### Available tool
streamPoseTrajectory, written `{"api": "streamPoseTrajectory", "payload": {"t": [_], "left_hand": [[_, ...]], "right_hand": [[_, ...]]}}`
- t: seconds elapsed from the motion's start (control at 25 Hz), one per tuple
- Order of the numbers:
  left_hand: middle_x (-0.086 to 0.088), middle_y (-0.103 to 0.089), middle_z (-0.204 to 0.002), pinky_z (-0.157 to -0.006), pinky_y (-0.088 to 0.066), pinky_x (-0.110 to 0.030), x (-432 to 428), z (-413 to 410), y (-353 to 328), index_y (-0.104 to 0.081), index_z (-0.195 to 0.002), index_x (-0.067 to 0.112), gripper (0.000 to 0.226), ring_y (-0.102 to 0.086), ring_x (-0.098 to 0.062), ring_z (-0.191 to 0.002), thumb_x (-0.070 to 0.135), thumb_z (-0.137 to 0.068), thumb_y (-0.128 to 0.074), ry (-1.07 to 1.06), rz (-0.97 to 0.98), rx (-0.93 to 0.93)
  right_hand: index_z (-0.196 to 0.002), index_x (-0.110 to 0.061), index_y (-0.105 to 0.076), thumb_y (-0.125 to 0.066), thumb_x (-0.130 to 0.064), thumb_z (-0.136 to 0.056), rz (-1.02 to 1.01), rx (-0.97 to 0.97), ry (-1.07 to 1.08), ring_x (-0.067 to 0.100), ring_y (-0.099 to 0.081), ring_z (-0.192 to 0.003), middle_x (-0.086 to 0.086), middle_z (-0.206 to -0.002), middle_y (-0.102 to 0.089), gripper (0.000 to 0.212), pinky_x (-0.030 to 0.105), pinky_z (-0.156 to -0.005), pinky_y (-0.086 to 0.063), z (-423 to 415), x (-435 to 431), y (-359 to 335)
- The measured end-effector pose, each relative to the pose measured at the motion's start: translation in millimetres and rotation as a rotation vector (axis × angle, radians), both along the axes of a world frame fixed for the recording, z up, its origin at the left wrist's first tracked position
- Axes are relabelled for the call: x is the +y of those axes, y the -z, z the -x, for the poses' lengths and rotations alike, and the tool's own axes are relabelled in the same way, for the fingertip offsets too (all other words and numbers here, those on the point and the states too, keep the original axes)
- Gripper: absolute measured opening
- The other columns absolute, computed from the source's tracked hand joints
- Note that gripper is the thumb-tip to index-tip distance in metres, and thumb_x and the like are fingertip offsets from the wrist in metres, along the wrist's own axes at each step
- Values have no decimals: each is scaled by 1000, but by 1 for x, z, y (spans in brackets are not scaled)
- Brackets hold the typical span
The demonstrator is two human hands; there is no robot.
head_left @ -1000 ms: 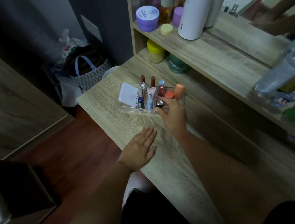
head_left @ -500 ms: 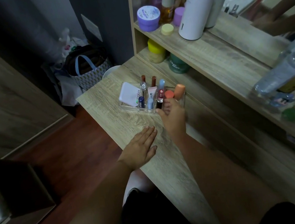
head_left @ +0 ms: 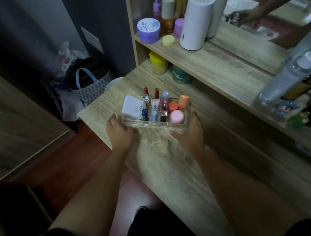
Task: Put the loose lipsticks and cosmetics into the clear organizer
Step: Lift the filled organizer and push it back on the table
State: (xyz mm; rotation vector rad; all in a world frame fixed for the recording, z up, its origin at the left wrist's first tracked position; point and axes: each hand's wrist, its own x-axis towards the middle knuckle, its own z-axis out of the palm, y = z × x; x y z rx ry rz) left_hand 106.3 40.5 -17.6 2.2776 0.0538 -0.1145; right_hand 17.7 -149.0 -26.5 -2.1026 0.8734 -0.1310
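The clear organizer stands on the wooden vanity top. It holds several lipsticks upright, a white compact, a pink jar, an orange jar and an orange tube. My left hand grips the organizer's left near corner. My right hand holds its right near corner, thumb up along the side wall. No loose cosmetics lie on the top around it.
The shelf above carries a purple jar, bottles and a white cylinder. A yellow jar and a green jar sit under it. A mirror is at the right, a patterned bag on the floor at the left.
My left hand moved forward from flat on the top to the organizer's left corner. My right hand left the lipstick slots and shifted to the right corner. A pink jar now shows inside.
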Motion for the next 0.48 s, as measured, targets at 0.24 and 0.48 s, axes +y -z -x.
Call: {"api": "streamPoseTrajectory", "payload": {"t": [0.24, 0.48], "left_hand": [[2, -62, -94, -73, -39, -28, -8, -13, 0, -53, -112, 20, 41, -57, -21, -84, 6, -73, -57, 21, 146, 142], [3, -60, -100, -78, -41, -26, -6, -24, -4, -52, -124, 26, 59, -54, -16, -88, 17, -66, -47, -20, 194, 187]], "right_hand": [[-139, -13, -32, -79, -15, -67, -75, -6, 1, 34, -59, -114, 15, -127, -61, 86, 47, -96, -49, -16, -6, -3], [-132, -16, -43, -82, -16, -63, -51, -57, 14, 33, -64, -106, 13, -114, -69, 79, 42, -93, -51, -18, -3, -8]]}}
